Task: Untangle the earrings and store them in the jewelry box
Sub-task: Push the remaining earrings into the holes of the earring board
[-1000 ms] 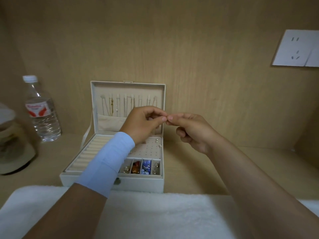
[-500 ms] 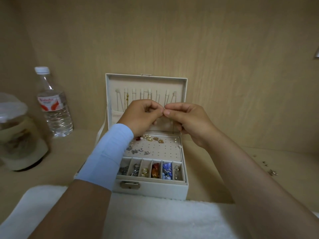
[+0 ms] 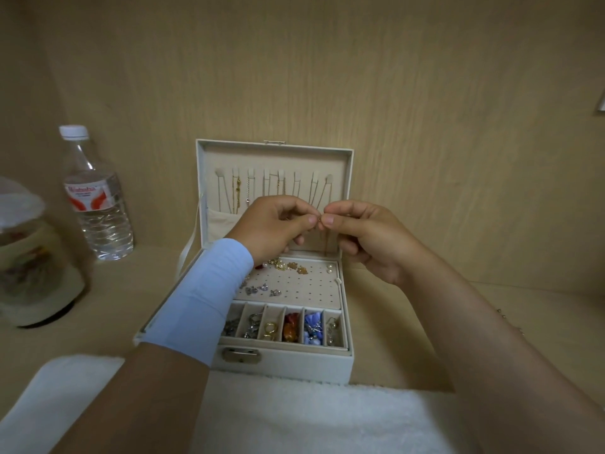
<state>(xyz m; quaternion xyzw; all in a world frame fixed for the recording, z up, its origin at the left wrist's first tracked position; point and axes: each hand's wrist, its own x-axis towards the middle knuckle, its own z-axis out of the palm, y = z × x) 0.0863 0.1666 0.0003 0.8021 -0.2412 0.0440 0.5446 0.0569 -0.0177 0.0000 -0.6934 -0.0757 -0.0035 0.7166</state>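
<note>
The left hand (image 3: 278,226) and right hand (image 3: 370,239) meet fingertip to fingertip with their fingers curled. Both pinch one tiny earring (image 3: 319,219) between thumb and forefinger. Just below and behind the hands, the jewelry box (image 3: 294,367) stands open on the bench (image 3: 409,322).

A capped water bottle (image 3: 96,198) stood far left, a patterned jar (image 3: 31,257) beside it; a white towel (image 3: 294,417) lay near.
</note>
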